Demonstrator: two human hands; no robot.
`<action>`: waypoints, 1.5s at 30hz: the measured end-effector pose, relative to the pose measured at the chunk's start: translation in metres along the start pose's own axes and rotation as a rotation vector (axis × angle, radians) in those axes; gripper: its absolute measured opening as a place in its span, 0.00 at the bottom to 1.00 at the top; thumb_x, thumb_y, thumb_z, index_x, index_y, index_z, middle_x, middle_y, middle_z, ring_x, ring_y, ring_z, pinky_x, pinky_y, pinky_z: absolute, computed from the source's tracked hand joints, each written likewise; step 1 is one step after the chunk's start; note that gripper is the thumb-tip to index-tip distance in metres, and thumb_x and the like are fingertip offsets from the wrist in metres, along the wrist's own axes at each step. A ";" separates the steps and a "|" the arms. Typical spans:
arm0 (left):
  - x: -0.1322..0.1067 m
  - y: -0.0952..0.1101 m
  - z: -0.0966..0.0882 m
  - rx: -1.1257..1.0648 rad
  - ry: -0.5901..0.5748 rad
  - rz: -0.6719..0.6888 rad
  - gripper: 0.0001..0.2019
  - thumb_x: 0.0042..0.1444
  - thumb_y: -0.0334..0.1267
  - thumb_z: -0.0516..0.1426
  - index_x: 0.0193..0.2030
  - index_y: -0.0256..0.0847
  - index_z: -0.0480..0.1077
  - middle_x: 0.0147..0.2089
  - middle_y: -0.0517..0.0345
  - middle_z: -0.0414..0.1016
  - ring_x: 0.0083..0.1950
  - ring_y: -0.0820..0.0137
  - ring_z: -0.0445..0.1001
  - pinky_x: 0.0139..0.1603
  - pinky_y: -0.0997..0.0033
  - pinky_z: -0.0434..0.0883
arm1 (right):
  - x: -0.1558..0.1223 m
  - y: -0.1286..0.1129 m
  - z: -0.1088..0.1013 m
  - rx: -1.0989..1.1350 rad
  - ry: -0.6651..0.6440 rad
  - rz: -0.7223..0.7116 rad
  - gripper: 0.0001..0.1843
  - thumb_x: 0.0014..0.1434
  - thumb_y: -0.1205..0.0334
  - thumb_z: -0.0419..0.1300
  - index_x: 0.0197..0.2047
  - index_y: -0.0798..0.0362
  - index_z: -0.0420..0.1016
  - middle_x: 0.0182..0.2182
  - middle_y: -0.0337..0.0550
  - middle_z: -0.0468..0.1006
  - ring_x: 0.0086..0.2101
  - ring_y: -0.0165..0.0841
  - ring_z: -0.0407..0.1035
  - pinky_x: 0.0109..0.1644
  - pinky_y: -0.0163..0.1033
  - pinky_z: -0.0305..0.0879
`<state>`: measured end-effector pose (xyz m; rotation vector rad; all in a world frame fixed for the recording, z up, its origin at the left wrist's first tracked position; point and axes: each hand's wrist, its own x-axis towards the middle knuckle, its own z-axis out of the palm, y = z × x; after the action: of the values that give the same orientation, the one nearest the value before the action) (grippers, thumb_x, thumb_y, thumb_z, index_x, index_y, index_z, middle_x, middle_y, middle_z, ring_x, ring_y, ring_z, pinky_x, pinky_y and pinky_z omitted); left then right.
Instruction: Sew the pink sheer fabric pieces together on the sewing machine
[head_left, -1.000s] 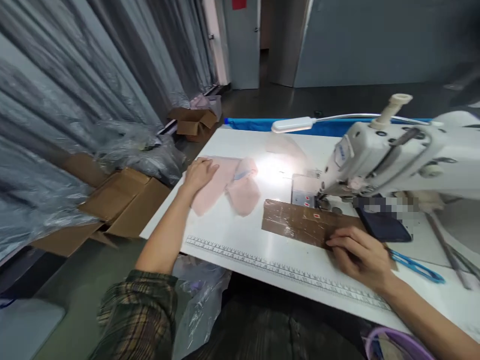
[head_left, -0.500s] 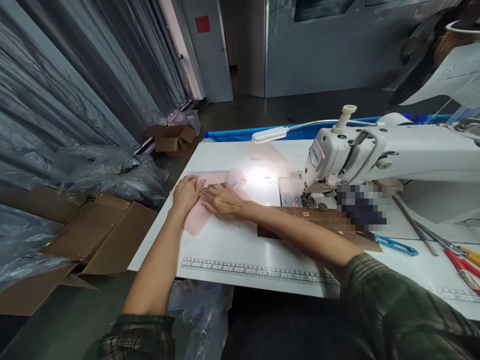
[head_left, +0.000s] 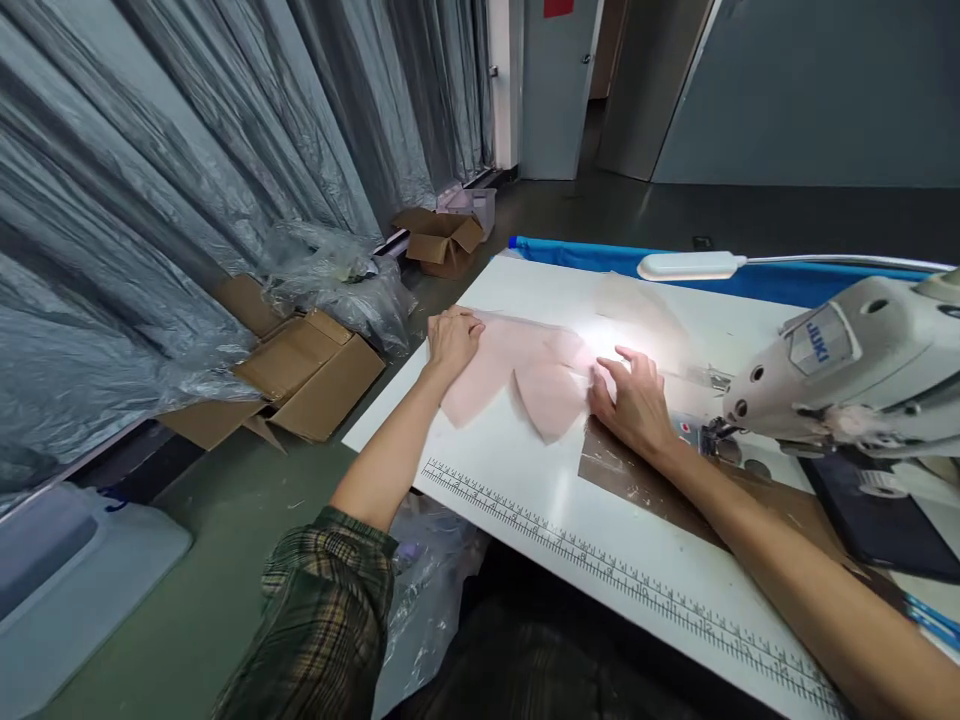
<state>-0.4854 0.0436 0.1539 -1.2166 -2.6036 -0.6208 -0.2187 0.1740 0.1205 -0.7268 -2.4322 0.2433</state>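
Cloth [head_left: 487, 365], pink & sheer, lies on white surface [head_left: 495, 465], L of machine [head_left: 862, 350], btwn both hands. L hand [head_left: 454, 342] rests on its far L corner, fingers bent & close together; can't tell if they pinch it. R hand [head_left: 636, 400] is at its R end, fingers open & spread, thumb & index tips at the edge. Brown sheet [head_left: 630, 475] lies partly under R arm. Lamp [head_left: 690, 266] is lit; another pale piece [head_left: 645, 310] lies nr its glow. Scale [head_left: 570, 545] runs along near edge.
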 end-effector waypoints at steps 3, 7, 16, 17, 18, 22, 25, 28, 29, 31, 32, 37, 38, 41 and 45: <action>-0.003 0.005 -0.008 -0.042 0.123 0.073 0.11 0.66 0.38 0.54 0.46 0.43 0.78 0.55 0.51 0.76 0.58 0.57 0.72 0.63 0.53 0.64 | -0.010 0.007 0.005 0.110 0.139 -0.070 0.16 0.64 0.61 0.49 0.49 0.54 0.74 0.52 0.59 0.68 0.53 0.48 0.63 0.52 0.55 0.65; -0.013 0.014 -0.019 -0.197 0.154 0.324 0.13 0.69 0.40 0.49 0.47 0.40 0.73 0.47 0.52 0.79 0.48 0.66 0.77 0.53 0.66 0.71 | -0.007 0.007 0.002 0.250 0.217 -0.113 0.17 0.62 0.66 0.50 0.50 0.53 0.73 0.49 0.56 0.69 0.52 0.46 0.65 0.54 0.55 0.67; -0.027 0.033 -0.044 -0.564 -0.006 0.369 0.14 0.63 0.50 0.56 0.43 0.41 0.70 0.41 0.54 0.80 0.43 0.66 0.80 0.48 0.68 0.75 | 0.066 -0.041 -0.003 0.297 -0.205 -0.156 0.33 0.54 0.61 0.58 0.63 0.63 0.65 0.61 0.64 0.59 0.60 0.54 0.54 0.60 0.59 0.62; -0.026 0.033 -0.045 -0.610 -0.051 0.344 0.15 0.63 0.52 0.56 0.45 0.41 0.70 0.43 0.52 0.80 0.45 0.66 0.80 0.50 0.68 0.75 | 0.070 -0.045 -0.005 0.288 -0.252 -0.167 0.24 0.55 0.61 0.57 0.54 0.62 0.72 0.58 0.64 0.63 0.58 0.54 0.56 0.59 0.59 0.62; -0.025 0.033 -0.045 -0.626 -0.116 0.326 0.17 0.64 0.53 0.54 0.47 0.41 0.70 0.46 0.51 0.80 0.47 0.65 0.80 0.51 0.68 0.74 | 0.069 -0.047 -0.009 0.286 -0.289 -0.183 0.16 0.56 0.63 0.55 0.45 0.60 0.76 0.54 0.62 0.68 0.56 0.52 0.58 0.58 0.58 0.62; -0.019 0.034 -0.034 -0.385 -0.351 0.293 0.23 0.70 0.52 0.41 0.52 0.44 0.73 0.52 0.53 0.79 0.54 0.64 0.77 0.56 0.66 0.72 | 0.025 -0.048 -0.050 0.318 -0.414 -0.233 0.09 0.58 0.67 0.54 0.28 0.55 0.73 0.30 0.45 0.74 0.34 0.35 0.66 0.56 0.52 0.63; -0.016 0.039 -0.022 -0.221 -0.376 0.297 0.20 0.67 0.50 0.47 0.50 0.43 0.74 0.52 0.52 0.78 0.52 0.59 0.77 0.56 0.62 0.71 | -0.036 -0.042 -0.100 0.623 -0.654 -0.128 0.13 0.64 0.58 0.55 0.29 0.55 0.73 0.25 0.38 0.74 0.26 0.27 0.64 0.46 0.42 0.68; -0.015 0.044 -0.017 -0.103 -0.368 0.340 0.19 0.60 0.51 0.55 0.51 0.42 0.75 0.52 0.49 0.76 0.53 0.55 0.75 0.57 0.58 0.71 | -0.091 -0.030 -0.147 0.902 -0.852 -0.044 0.12 0.63 0.55 0.59 0.35 0.55 0.77 0.33 0.42 0.79 0.33 0.30 0.71 0.40 0.35 0.68; -0.014 0.046 -0.017 -0.038 -0.374 0.356 0.20 0.59 0.51 0.56 0.51 0.42 0.76 0.52 0.49 0.76 0.53 0.54 0.74 0.57 0.58 0.71 | -0.105 -0.025 -0.159 0.918 -0.879 0.007 0.13 0.63 0.55 0.59 0.37 0.55 0.78 0.34 0.43 0.80 0.34 0.30 0.72 0.39 0.34 0.68; -0.013 0.051 -0.020 0.075 -0.378 0.382 0.18 0.58 0.50 0.57 0.50 0.43 0.76 0.53 0.49 0.75 0.54 0.53 0.74 0.58 0.56 0.70 | -0.126 -0.014 -0.176 0.856 -0.877 0.132 0.14 0.64 0.53 0.58 0.36 0.55 0.77 0.33 0.43 0.80 0.33 0.30 0.72 0.36 0.33 0.67; -0.014 0.056 -0.023 0.094 -0.354 0.387 0.17 0.58 0.48 0.57 0.49 0.43 0.76 0.54 0.48 0.75 0.55 0.52 0.73 0.59 0.54 0.69 | -0.132 -0.009 -0.180 0.820 -0.866 0.194 0.15 0.65 0.52 0.58 0.35 0.55 0.76 0.32 0.44 0.80 0.33 0.31 0.73 0.35 0.33 0.67; -0.051 0.116 -0.037 -0.307 -0.250 0.512 0.19 0.61 0.46 0.57 0.57 0.45 0.72 0.62 0.52 0.71 0.62 0.58 0.70 0.65 0.55 0.67 | -0.128 0.001 -0.168 0.930 -0.941 0.421 0.25 0.64 0.46 0.58 0.57 0.53 0.66 0.30 0.39 0.79 0.25 0.29 0.74 0.26 0.30 0.63; -0.065 0.133 -0.039 -0.460 -0.349 0.588 0.21 0.63 0.48 0.56 0.60 0.45 0.71 0.63 0.52 0.71 0.62 0.60 0.70 0.63 0.58 0.69 | -0.124 0.002 -0.164 0.966 -0.982 0.427 0.29 0.63 0.46 0.59 0.61 0.52 0.62 0.29 0.38 0.78 0.23 0.28 0.73 0.25 0.29 0.62; -0.108 0.175 -0.041 -0.677 -0.792 0.886 0.25 0.65 0.49 0.56 0.67 0.45 0.64 0.63 0.51 0.72 0.62 0.63 0.71 0.62 0.62 0.68 | -0.113 0.007 -0.154 1.053 -1.070 0.378 0.29 0.61 0.44 0.61 0.57 0.54 0.66 0.28 0.36 0.76 0.24 0.27 0.72 0.25 0.29 0.63; -0.121 0.186 -0.042 -0.636 -1.068 0.875 0.17 0.64 0.48 0.58 0.53 0.39 0.76 0.33 0.56 0.79 0.33 0.71 0.75 0.36 0.73 0.69 | -0.106 0.030 -0.154 1.079 -1.150 0.408 0.28 0.57 0.40 0.64 0.46 0.56 0.70 0.26 0.39 0.75 0.24 0.28 0.72 0.27 0.32 0.68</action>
<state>-0.2649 0.0483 0.2023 -3.3305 -1.9820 -0.7139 -0.0432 0.1419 0.1847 -0.5796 -2.3820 2.4274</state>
